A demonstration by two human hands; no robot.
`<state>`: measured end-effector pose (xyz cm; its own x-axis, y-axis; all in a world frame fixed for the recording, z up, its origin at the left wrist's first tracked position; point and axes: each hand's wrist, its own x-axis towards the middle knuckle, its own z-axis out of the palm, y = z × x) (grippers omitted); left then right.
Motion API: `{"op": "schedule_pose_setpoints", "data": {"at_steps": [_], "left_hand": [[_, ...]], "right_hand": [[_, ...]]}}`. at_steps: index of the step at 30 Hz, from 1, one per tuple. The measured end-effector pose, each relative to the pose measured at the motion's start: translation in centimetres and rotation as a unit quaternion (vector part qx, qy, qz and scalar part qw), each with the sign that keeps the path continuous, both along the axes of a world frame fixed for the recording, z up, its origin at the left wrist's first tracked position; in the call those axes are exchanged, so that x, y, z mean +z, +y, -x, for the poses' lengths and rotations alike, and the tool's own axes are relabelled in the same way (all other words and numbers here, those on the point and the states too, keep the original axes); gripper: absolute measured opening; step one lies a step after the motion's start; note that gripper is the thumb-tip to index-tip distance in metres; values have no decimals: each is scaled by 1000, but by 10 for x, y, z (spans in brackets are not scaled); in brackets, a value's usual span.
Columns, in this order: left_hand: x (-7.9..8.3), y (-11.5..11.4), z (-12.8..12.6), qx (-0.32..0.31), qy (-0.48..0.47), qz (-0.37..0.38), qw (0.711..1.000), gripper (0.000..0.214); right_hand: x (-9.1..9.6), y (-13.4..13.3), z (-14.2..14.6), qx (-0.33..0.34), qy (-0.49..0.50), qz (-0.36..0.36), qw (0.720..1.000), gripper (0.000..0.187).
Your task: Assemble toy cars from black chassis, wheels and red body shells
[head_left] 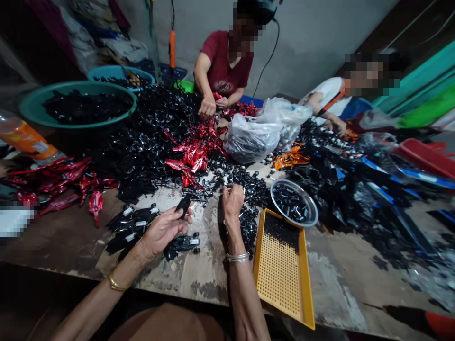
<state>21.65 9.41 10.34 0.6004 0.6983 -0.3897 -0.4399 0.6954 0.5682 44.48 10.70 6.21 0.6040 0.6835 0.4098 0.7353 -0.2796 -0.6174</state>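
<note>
My left hand is closed on a black plastic part, held between thumb and fingers above the table. Under and beside that wrist lie several black toy car bodies with white pieces fitted to them. One black toy car body with small wheels at its end rests just right of the hand. My right hand has its fingers bent together at the edge of a pile of small black parts. Its fingertips point away from me, and what they pinch, if anything, is hidden.
A yellow perforated tray and a clear round tub stand to the right. Heaped black parts, red parts and a plastic bag fill the middle. Two co-workers sit across the table. A green basin stands left.
</note>
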Motion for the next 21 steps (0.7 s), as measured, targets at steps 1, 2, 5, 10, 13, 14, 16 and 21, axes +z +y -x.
{"op": "schedule_pose_setpoints", "data": {"at_steps": [1,2,5,10,13,14,16,21], "left_hand": [[1,1,-1,-2,-1,0,1000,32],[2,1,-3,-4,0,1,1000,32],[6,1,-9,4,11,13,1000,25],[12,-5,-24,40,34,30,998,25],[13,-5,-32,66,45,11,997,26],[14,-4,-35,75,47,2,996,27],[18,-1,-39,84,50,-17,995,29],[34,16,-47,69,45,-94,992,29]], "right_hand": [[0,-1,-3,5,4,-13,1000,16],[0,-1,-5,10,10,-29,999,18],[1,-3,-5,19,19,-77,997,23],[2,-9,-3,8,9,-136,991,28],[4,-13,-5,35,-2,-161,986,27],[5,-14,-6,47,-7,-167,985,26],[7,-15,-7,66,-16,-174,982,24],[17,-17,-9,80,-35,-197,977,26]]}}
